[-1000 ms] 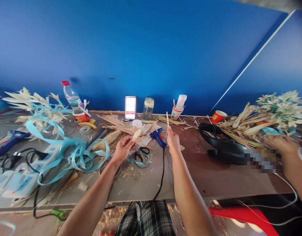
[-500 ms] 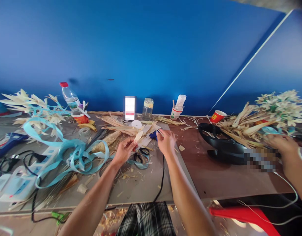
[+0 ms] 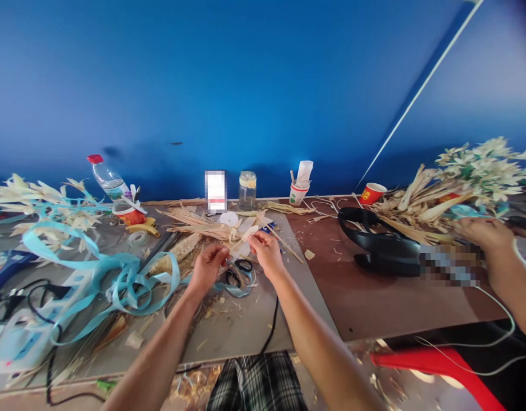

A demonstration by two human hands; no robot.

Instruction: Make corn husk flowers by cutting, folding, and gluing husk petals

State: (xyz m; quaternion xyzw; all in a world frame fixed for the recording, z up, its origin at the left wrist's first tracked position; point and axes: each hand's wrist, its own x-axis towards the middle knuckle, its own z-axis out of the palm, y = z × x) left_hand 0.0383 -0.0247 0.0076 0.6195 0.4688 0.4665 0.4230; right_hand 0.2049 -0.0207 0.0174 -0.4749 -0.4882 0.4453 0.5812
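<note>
My right hand (image 3: 266,252) pinches a pale, petal-shaped piece of husk (image 3: 249,233) between thumb and fingertips. Just to its left is my left hand (image 3: 208,265), its fingers closed together; whatever they hold is too small to make out. Black-handled scissors (image 3: 244,265) lie on the table below and between my hands. Past the right hand, a blue tool (image 3: 269,226) is partly hidden, and a thin stick (image 3: 292,246) slants across the grey mat. Dried husk strips (image 3: 194,221) and a white tape roll (image 3: 229,218) are spread behind the hands.
Tangled light-blue ribbon (image 3: 117,274) and a white power strip (image 3: 27,337) cover the left side. A bottle (image 3: 106,177), a jar (image 3: 247,191) and a paper cup (image 3: 297,193) line the back. At right are a black headset-like object (image 3: 386,251) and another person's hand (image 3: 485,233).
The petal-shaped piece has passed from my left hand to my right. My right hand has let go of the stick, which now lies on the mat. The view has shifted slightly right.
</note>
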